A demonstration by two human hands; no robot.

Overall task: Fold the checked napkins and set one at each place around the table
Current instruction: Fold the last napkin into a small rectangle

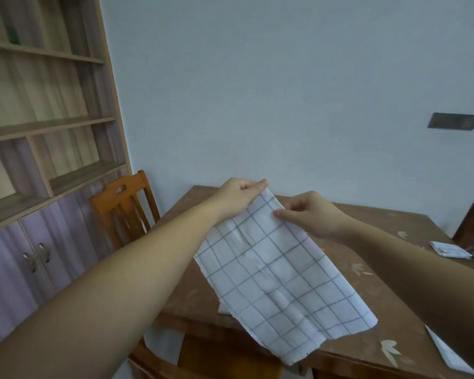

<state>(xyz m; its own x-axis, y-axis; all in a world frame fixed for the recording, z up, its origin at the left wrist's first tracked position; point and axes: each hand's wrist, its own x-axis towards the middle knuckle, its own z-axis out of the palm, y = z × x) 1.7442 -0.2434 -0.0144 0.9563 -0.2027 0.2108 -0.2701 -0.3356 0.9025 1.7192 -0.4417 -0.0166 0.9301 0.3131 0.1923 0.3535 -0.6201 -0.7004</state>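
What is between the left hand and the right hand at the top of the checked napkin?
In the head view, only the napkin's top edge spans between the left hand and the right hand; each hand pinches one corner.

No legible text, labels, brands or numbers anywhere in view. The checked napkin carries only a plain grid pattern.

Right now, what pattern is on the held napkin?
White napkin with a thin blue-grey grid check, clearest in the head view.
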